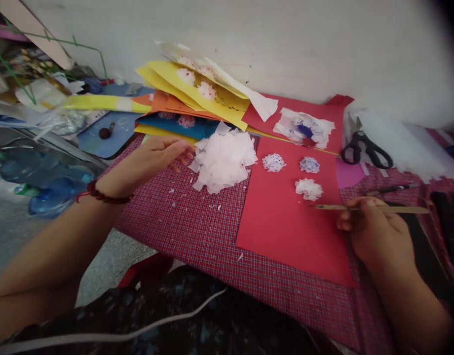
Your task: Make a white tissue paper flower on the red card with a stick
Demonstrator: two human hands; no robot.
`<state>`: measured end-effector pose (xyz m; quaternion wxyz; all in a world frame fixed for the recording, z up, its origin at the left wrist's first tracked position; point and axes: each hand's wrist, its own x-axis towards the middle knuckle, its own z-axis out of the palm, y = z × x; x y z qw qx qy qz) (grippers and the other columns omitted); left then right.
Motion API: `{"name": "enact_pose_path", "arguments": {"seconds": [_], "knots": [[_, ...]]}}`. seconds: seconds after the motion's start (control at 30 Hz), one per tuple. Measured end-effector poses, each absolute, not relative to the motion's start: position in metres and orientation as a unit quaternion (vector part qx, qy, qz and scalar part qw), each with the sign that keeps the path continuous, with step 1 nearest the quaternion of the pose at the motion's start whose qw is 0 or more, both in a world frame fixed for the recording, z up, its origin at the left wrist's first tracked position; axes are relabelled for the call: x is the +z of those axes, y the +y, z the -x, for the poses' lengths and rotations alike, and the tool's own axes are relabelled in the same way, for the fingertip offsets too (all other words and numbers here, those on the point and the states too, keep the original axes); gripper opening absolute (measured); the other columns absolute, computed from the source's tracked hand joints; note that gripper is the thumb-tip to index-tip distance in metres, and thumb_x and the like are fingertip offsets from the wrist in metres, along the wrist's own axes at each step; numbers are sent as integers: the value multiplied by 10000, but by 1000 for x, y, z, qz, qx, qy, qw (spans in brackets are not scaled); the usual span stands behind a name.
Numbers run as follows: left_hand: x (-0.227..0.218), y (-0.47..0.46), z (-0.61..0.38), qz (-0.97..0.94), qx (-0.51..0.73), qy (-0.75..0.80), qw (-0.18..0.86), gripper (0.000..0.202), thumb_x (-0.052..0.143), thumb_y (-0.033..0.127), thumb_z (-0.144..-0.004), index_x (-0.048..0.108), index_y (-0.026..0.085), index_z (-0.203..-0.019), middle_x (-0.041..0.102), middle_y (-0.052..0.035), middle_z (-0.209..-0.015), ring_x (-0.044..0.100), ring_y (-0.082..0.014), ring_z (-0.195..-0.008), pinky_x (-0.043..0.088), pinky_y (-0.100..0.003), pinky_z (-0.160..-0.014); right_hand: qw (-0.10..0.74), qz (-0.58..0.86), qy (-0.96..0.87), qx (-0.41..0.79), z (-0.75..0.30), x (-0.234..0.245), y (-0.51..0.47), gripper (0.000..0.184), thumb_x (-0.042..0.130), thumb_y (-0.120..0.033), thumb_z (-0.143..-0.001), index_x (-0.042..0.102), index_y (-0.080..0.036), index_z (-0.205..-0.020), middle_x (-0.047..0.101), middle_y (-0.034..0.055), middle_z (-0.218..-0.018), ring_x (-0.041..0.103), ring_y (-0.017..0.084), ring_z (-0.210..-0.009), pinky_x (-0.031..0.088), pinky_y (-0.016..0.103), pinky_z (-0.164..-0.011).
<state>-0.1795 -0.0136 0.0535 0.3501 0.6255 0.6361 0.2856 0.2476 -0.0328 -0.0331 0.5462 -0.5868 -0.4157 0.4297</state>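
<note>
My left hand (pixel 158 155) reaches toward a pile of white tissue paper pieces (pixel 223 160); its fingers are loosely curled, their tips at the pile's left edge, holding nothing I can see. My right hand (pixel 375 229) is closed on a thin wooden stick (pixel 367 208) that lies level, its tip pointing left over a red paper sheet (pixel 286 227). Three small crumpled tissue flowers (pixel 308 189) sit on that sheet just beyond the stick's tip.
Black scissors (pixel 365 148) lie at the back right. Stacked yellow, orange and blue sheets (pixel 197 96) with tissue flowers lean at the back. A red checked cloth (pixel 190 227) covers the table. Plastic bottles (pixel 45 182) lie left. A white cable (pixel 138 330) crosses my lap.
</note>
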Motion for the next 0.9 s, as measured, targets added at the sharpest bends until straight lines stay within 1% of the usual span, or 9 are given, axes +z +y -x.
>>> {"name": "enact_pose_path", "arguments": {"seconds": [0.1, 0.23, 0.3, 0.37, 0.43, 0.5, 0.6, 0.77, 0.9], "knots": [[60, -28, 187, -668, 278, 633, 275, 230, 590, 364, -875, 702, 169, -923, 689, -22, -819, 575, -120, -676, 435, -231, -596, 545, 598, -405, 426, -246, -32, -34, 148, 674, -350, -770, 637, -214, -725, 574, 4, -543, 519, 117, -444, 420, 224, -434], [47, -47, 183, -706, 270, 623, 203, 128, 620, 265, -830, 665, 157, -778, 652, -17, -719, 578, -125, -651, 429, -246, -594, 553, 606, -396, 412, -243, -29, -34, 141, 698, -337, -729, 635, -219, -687, 566, 17, -551, 536, 123, -468, 408, 240, -440], [34, -52, 177, -751, 239, 601, 129, 107, 602, 240, -843, 664, 167, -797, 662, -29, -787, 611, -152, -743, 467, -270, -683, 549, 614, -394, 407, -241, -27, -34, 149, 709, -341, -694, 631, -215, -676, 565, 17, -536, 532, 127, -452, 394, 247, -431], [21, -53, 172, -792, 209, 570, 59, 130, 572, 240, -876, 677, 169, -905, 673, -60, -922, 618, -196, -907, 482, -318, -826, 546, 620, -393, 404, -240, -26, -33, 160, 714, -347, -666, 630, -211, -678, 569, 14, -524, 528, 130, -441, 394, 248, -427], [13, -48, 168, -813, 199, 547, 24, 212, 532, 241, -907, 668, 155, -1044, 661, -92, -1036, 589, -230, -1025, 464, -371, -929, 551, 618, -390, 402, -239, -26, -33, 176, 719, -351, -644, 623, -208, -676, 568, 6, -517, 531, 131, -444, 397, 238, -422], [8, -38, 166, -814, 207, 542, 32, 273, 518, 233, -910, 650, 133, -1127, 644, -107, -1065, 575, -239, -1043, 459, -395, -948, 552, 617, -390, 403, -239, -26, -33, 189, 718, -358, -642, 618, -203, -680, 571, 0, -515, 540, 130, -448, 406, 226, -421], [5, -22, 167, -807, 217, 542, 92, 293, 556, 220, -867, 665, 128, -1122, 614, -99, -1024, 572, -232, -1016, 466, -395, -927, 550, 609, -401, 406, -240, -28, -33, 186, 702, -356, -665, 623, -192, -703, 584, -5, -516, 541, 124, -430, 412, 214, -416], [10, -8, 164, -783, 224, 551, 184, 123, 594, 209, -788, 709, 170, -810, 569, -51, -910, 567, -191, -895, 466, -357, -844, 551, 599, -408, 413, -243, -31, -32, 187, 683, -358, -714, 622, -182, -726, 590, -8, -514, 551, 121, -426, 420, 199, -412], [36, -9, 149, -750, 274, 556, 231, 83, 591, 231, -759, 641, 170, -734, 584, -26, -860, 557, -146, -775, 454, -285, -703, 551, 595, -410, 417, -244, -31, -33, 204, 681, -375, -741, 609, -184, -734, 583, -14, -503, 531, 115, -411, 421, 195, -411]]}}
